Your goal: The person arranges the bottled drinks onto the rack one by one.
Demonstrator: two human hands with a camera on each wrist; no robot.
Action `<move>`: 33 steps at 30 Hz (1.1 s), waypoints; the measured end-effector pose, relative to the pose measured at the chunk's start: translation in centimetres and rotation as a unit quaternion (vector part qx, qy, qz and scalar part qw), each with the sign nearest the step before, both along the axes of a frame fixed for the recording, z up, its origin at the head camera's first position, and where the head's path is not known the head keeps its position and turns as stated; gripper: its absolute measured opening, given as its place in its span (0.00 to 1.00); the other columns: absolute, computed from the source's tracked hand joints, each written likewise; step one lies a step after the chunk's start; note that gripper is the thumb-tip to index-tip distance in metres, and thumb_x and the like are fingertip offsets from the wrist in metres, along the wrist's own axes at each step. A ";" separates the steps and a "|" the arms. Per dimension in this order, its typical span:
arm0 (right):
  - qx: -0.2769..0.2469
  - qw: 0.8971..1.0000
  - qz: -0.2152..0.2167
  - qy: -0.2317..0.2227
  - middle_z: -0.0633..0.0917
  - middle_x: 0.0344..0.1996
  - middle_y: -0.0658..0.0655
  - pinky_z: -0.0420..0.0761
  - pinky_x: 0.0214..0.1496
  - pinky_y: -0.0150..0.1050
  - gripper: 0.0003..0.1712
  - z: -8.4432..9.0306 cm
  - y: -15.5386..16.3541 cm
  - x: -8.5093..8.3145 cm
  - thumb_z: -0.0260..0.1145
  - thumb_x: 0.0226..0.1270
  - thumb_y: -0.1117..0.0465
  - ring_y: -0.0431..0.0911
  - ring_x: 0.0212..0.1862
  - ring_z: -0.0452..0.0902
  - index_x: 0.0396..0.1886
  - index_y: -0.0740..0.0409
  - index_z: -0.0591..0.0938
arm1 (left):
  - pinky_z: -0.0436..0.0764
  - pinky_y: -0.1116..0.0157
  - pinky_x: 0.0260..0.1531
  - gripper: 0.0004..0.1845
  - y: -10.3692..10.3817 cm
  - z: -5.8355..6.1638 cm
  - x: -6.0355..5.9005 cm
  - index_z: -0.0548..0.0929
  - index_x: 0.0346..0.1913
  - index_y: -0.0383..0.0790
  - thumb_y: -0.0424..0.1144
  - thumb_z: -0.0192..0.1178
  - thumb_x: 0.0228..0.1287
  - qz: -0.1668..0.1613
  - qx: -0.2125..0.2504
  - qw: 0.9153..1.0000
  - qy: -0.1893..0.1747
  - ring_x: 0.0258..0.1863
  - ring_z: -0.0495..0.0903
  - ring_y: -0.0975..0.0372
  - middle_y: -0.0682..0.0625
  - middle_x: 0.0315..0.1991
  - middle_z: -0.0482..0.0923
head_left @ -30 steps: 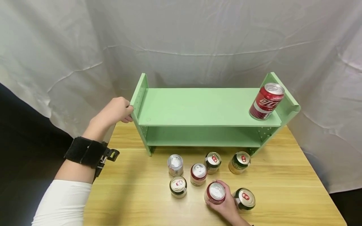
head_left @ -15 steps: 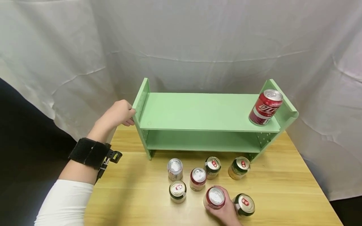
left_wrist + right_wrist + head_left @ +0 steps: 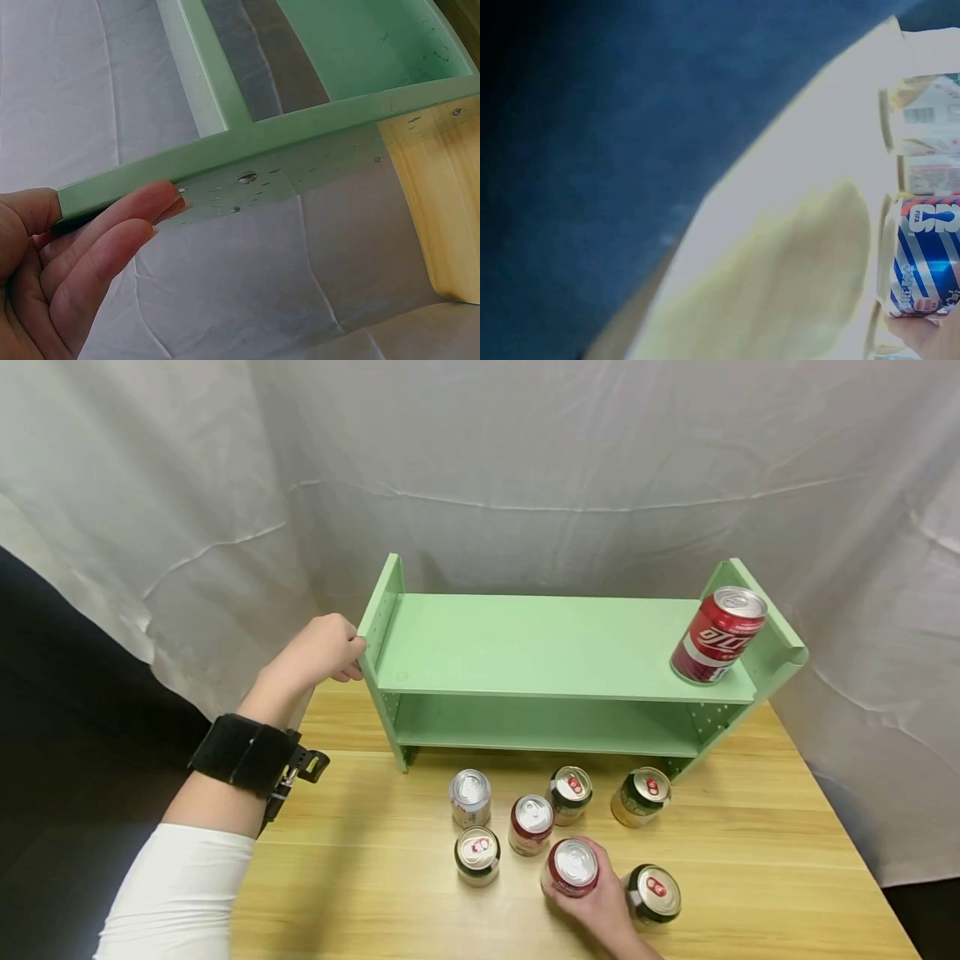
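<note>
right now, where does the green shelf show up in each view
Head: the green shelf fills the middle of the picture, slightly right of centre.
Left wrist: the green shelf slants across from the left to the upper right corner.
Right wrist: not in it.
Shared landmark, head and left wrist only: the left hand gripping the edge of its left side panel.

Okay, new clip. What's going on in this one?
A person's left hand grips the left side panel of a green shelf, while their right hand holds a dark-red-rimmed can. Six other cans stand on the wooden table in front of the shelf. One red can stands on the upper board, at its right end.
</note>
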State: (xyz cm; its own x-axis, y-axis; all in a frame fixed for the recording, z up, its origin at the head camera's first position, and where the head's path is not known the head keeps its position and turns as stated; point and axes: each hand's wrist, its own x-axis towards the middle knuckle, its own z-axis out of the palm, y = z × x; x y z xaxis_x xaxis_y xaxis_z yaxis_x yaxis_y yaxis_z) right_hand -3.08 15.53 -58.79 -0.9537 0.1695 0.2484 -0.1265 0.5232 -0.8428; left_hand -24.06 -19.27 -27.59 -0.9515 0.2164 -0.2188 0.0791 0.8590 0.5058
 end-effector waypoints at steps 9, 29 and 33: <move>0.005 1.000 -0.011 0.021 0.85 0.43 0.59 0.72 0.50 0.18 0.48 2.6 0.6 -0.1 0.84 0.23 0.65 0.36 0.44 0.79 0.52 0.65 0.73 | 0.85 0.60 0.32 0.17 0.2 0.2 0.0 0.78 0.29 0.29 0.32 0.40 0.66 -0.007 -0.003 1.000 0.005 0.26 0.85 0.58 0.36 0.31 0.84; 0.046 0.998 0.026 0.029 0.85 0.41 0.57 0.84 0.44 0.43 0.48 7.0 1.7 -1.5 0.85 0.22 0.60 0.44 0.42 0.81 0.51 0.63 0.74 | 0.85 0.61 0.31 0.17 -0.3 0.0 0.0 0.78 0.29 0.29 0.32 0.40 0.65 -0.011 0.002 1.000 0.006 0.25 0.84 0.58 0.38 0.29 0.84; 0.044 0.999 0.017 0.015 0.84 0.42 0.57 0.84 0.45 0.44 0.48 8.7 1.8 -1.5 0.84 0.23 0.62 0.47 0.43 0.81 0.52 0.63 0.73 | 0.85 0.59 0.32 0.17 -0.3 -0.3 -0.1 0.77 0.25 0.31 0.32 0.40 0.65 -0.016 0.005 1.000 0.009 0.24 0.84 0.59 0.39 0.28 0.85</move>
State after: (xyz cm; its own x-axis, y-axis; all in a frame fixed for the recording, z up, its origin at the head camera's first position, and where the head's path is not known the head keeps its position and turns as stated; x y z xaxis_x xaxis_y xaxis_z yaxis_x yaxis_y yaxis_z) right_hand -4.55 17.37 -50.05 -0.9503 0.1128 0.2901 -0.1710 0.5895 -0.7894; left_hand -24.12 -19.52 -27.88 -0.9480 0.2482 -0.1991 0.1148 0.8504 0.5134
